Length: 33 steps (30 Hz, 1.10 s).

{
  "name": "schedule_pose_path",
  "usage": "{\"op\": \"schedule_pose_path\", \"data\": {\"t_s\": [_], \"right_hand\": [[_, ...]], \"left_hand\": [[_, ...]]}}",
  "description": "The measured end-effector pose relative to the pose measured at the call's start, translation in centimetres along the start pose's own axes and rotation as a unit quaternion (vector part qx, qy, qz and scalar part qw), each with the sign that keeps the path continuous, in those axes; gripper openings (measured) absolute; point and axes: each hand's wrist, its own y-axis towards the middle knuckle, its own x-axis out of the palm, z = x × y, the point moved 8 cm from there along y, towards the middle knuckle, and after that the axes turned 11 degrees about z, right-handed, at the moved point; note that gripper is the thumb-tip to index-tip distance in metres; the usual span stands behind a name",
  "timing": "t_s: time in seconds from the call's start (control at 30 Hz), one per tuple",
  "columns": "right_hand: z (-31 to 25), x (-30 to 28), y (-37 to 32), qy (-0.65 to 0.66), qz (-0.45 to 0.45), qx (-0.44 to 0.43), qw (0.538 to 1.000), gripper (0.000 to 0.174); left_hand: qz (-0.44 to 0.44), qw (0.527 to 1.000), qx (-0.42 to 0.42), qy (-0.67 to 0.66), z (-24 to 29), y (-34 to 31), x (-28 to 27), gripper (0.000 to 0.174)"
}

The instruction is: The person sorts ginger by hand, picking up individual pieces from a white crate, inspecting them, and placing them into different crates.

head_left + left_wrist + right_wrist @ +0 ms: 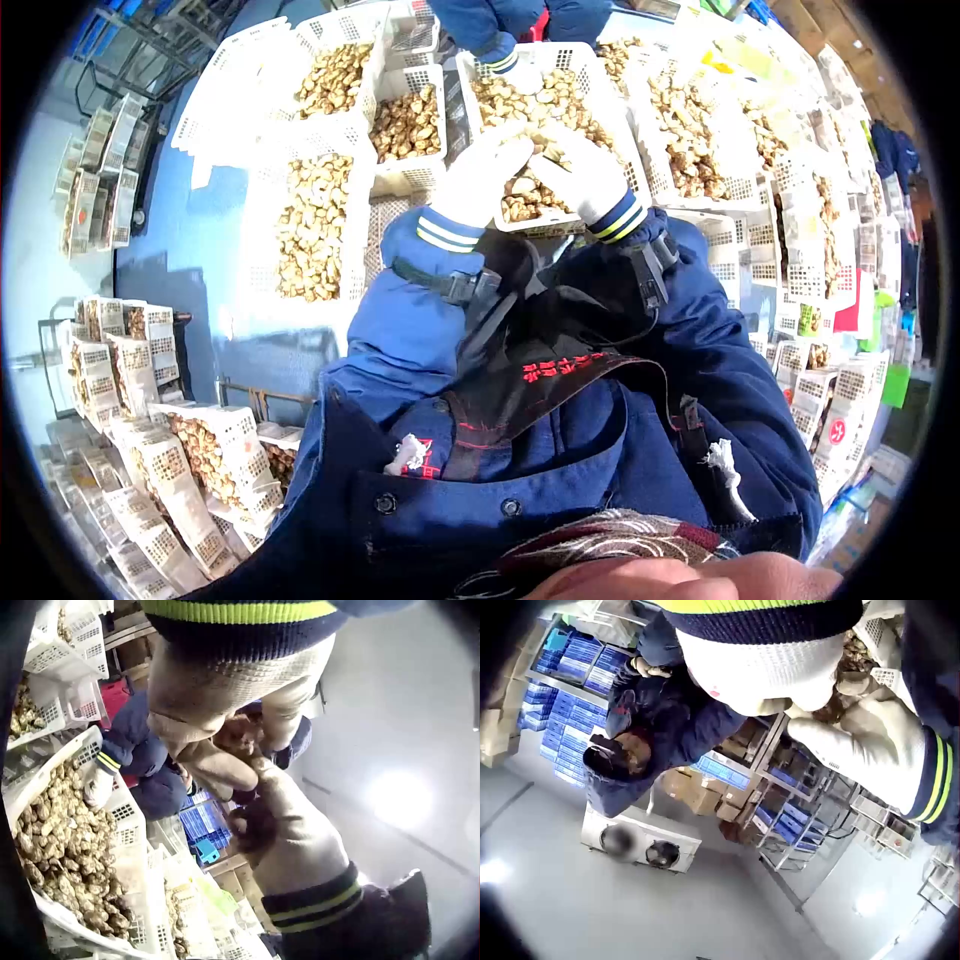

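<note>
Over a white perforated crate [548, 222] of brown, mushroom-like pieces [71, 862], two white-gloved hands are close together. My left hand [482, 182] has its fingers bent around a brown piece [240, 733], clearest in the left wrist view. Facing it, my right hand [588, 178] has curled fingers around a darker brown piece [253, 825]. Both pieces are partly covered by the gloves, so their full shape is hidden. In the right wrist view my right hand [757, 671] is at the top, its fingertips near my left hand [874, 742].
Across the crate, another person's gloved hand [522, 78] reaches into the pieces. More filled crates stand on the left [313, 225] and right [690, 135]. Stacked crates [215, 460] are at the lower left. Shelving with blue trays [574, 724] appears behind the other person.
</note>
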Motion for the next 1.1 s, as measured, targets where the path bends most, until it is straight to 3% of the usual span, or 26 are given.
{"op": "schedule_pose_path", "data": {"t_s": [0.03, 0.07, 0.1, 0.13, 0.17, 0.2, 0.33, 0.37, 0.4, 0.43, 0.47, 0.53, 0.57, 0.63, 0.67, 0.73, 0.8, 0.87, 0.9, 0.97, 1.03, 1.07, 1.1], "right_hand": [[0.3, -0.3, -0.2, 0.044, -0.008, 0.037, 0.998, 0.039], [2.2, -0.1, -0.5, 0.151, -0.012, 0.119, 0.981, 0.040], [2.7, -1.1, -0.3, 0.103, -0.023, 0.122, 0.987, 0.043], [5.1, -0.6, -1.0, 0.258, -0.043, 0.228, 0.938, 0.047], [7.2, 0.5, -2.1, 0.405, -0.065, 0.326, 0.851, 0.051], [7.3, 0.6, -2.7, 0.474, -0.047, 0.337, 0.812, 0.059], [11.4, 2.6, -4.9, 0.495, -0.070, 0.332, 0.800, 0.050], [12.5, 3.3, -5.1, 0.444, -0.089, 0.403, 0.795, 0.051], [12.0, 3.0, -4.9, 0.431, -0.075, 0.352, 0.828, 0.051], [13.1, 3.5, -5.2, 0.427, -0.083, 0.384, 0.815, 0.050], [14.3, 3.9, -5.4, 0.422, -0.090, 0.415, 0.801, 0.049], [15.5, 4.9, -5.5, 0.423, -0.067, 0.392, 0.814, 0.046], [16.8, 5.7, -6.0, 0.435, -0.056, 0.455, 0.775, 0.045], [16.4, 6.9, -6.3, 0.563, -0.013, 0.504, 0.654, 0.043], [15.7, 6.5, -5.8, 0.563, -0.029, 0.504, 0.655, 0.043], [13.5, 5.8, -4.7, 0.600, -0.002, 0.503, 0.622, 0.046], [13.1, 5.6, -4.1, 0.662, -0.038, 0.464, 0.587, 0.051], [13.1, 5.4, -4.0, 0.682, -0.059, 0.405, 0.606, 0.061], [12.6, 5.3, -3.9, 0.676, -0.070, 0.389, 0.622, 0.065], [13.0, 5.3, -3.9, 0.670, -0.048, 0.386, 0.632, 0.068], [13.6, 4.7, -3.8, 0.632, 0.000, 0.344, 0.694, 0.064], [12.7, 4.0, -3.1, 0.446, -0.037, 0.292, 0.845, 0.062], [11.8, 3.3, -2.6, 0.317, -0.039, 0.228, 0.920, 0.063]], "left_hand": [[-0.013, 1.000, -0.022, -0.003, -0.6, 0.1, 0.6, 0.031], [-0.005, 0.984, -0.109, -0.144, 0.0, -1.1, 1.5, 0.034], [-0.011, 0.983, -0.090, -0.157, 0.5, -1.4, 1.7, 0.034], [-0.016, 0.983, -0.072, -0.170, 1.0, -1.7, 1.6, 0.033], [-0.018, 0.982, -0.055, -0.181, 1.2, -1.8, 1.6, 0.032], [-0.022, 0.981, -0.052, -0.186, 1.1, -1.9, 1.3, 0.033], [-0.011, 0.976, -0.114, -0.188, -0.8, -1.7, -0.7, 0.035], [0.005, 0.973, -0.129, -0.191, -0.8, -1.4, -1.6, 0.036], [-0.021, 0.996, 0.020, 0.088, 1.3, -0.7, -2.9, 0.032], [-0.049, 0.918, 0.162, 0.358, 3.6, -0.5, -3.8, 0.028], [-0.019, 0.875, 0.213, 0.434, 3.8, 0.7, -6.3, 0.021], [0.089, 0.839, 0.187, 0.504, 4.2, 5.2, -12.7, 0.028], [0.230, 0.799, -0.044, 0.554, 5.8, 7.5, -16.8, 0.047], [0.218, 0.952, -0.014, 0.214, 2.2, 11.0, -20.8, 0.050], [0.199, 0.979, -0.012, 0.042, 0.4, 12.8, -22.8, 0.053], [0.124, 0.963, 0.086, 0.225, 1.2, 12.4, -18.6, 0.049], [0.048, 0.896, 0.195, 0.395, 1.8, 10.6, -15.0, 0.046], [-0.011, 0.889, 0.233, 0.395, 0.4, 8.4, -11.2, 0.040], [-0.037, 0.849, 0.285, 0.443, 0.2, 6.8, -8.1, 0.037], [-0.068, 0.671, 0.433, 0.598, -0.3, 2.3, 0.1, 0.033], [-0.155, 0.632, 0.440, 0.618, -2.9, 1.1, 4.4, 0.029], [-0.162, 0.634, 0.429, 0.623, -3.3, 0.6, 5.3, 0.030], [-0.113, 0.701, 0.388, 0.587, -5.0, 1.1, 4.8, 0.031]]}}
